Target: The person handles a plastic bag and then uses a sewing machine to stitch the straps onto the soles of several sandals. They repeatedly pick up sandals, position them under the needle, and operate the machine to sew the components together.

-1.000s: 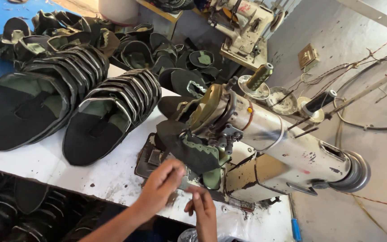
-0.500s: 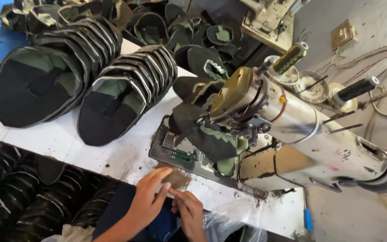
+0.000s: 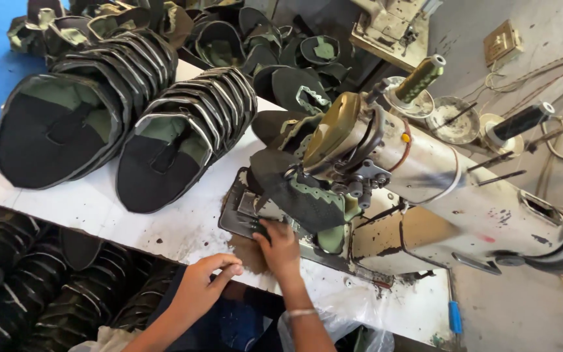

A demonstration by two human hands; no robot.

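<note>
A grey post-bed sewing machine [image 3: 438,176] lies across the white table [image 3: 131,225]. A black and green shoe upper [image 3: 294,195] hangs under its head, over the metal bed plate [image 3: 239,212]. My right hand [image 3: 280,246] reaches onto that plate, fingers bent down at the upper's lower edge; whether they pinch it is hidden. My left hand [image 3: 204,283] hovers at the table's near edge, just left of and below the right hand, with thumb and fingers drawn together and nothing visible in them.
Two nested stacks of black and green uppers [image 3: 60,124] [image 3: 177,137] lie on the table's left. More uppers are heaped behind [image 3: 262,45] and stacked below left [image 3: 8,267]. Thread cones [image 3: 421,75] [image 3: 522,120] stand behind the machine. A clear plastic bag [image 3: 353,332] hangs at the near edge.
My hands were together at the table's near edge. The right hand has since moved up onto the machine's bed plate, the left stays low, and the view has shifted closer.
</note>
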